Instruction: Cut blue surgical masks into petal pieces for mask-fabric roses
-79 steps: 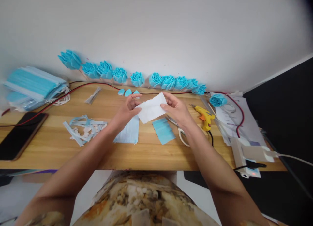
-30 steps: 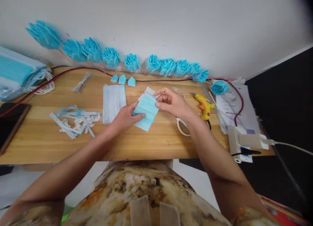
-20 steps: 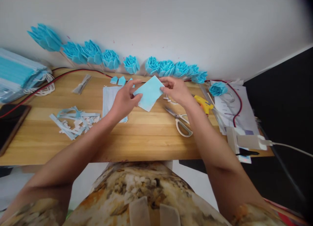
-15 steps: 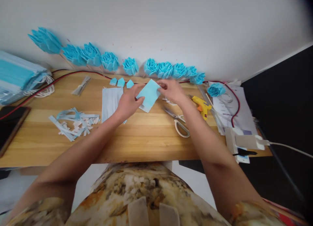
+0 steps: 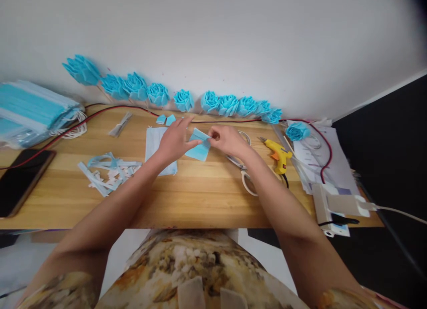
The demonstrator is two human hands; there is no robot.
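A light-blue square of mask fabric (image 5: 199, 152) is between my hands, its upper edge bent over. My right hand (image 5: 228, 142) pinches its right corner. The fingers of my left hand (image 5: 175, 142) are stretched out and spread, with the thumb resting on the left side of the square. Below my left hand lies a pale pleated face mask (image 5: 155, 140), partly covered. Small blue folded petals (image 5: 170, 119) sit behind that hand. Scissors with white handles (image 5: 248, 183) lie partly under my right forearm.
Blue fabric roses (image 5: 183, 100) line the wall. At right are a yellow glue gun (image 5: 279, 155), another rose (image 5: 297, 131), papers (image 5: 336, 160) and a power strip (image 5: 322, 206). Left are cut strips (image 5: 108, 173), wire ties (image 5: 120, 124), a mask stack (image 5: 36, 106) and a phone (image 5: 23, 180).
The blue square, flat and held by both hands before, is now lower with its upper edge bent over. My left fingers have spread away from it. The whole view has shifted slightly.
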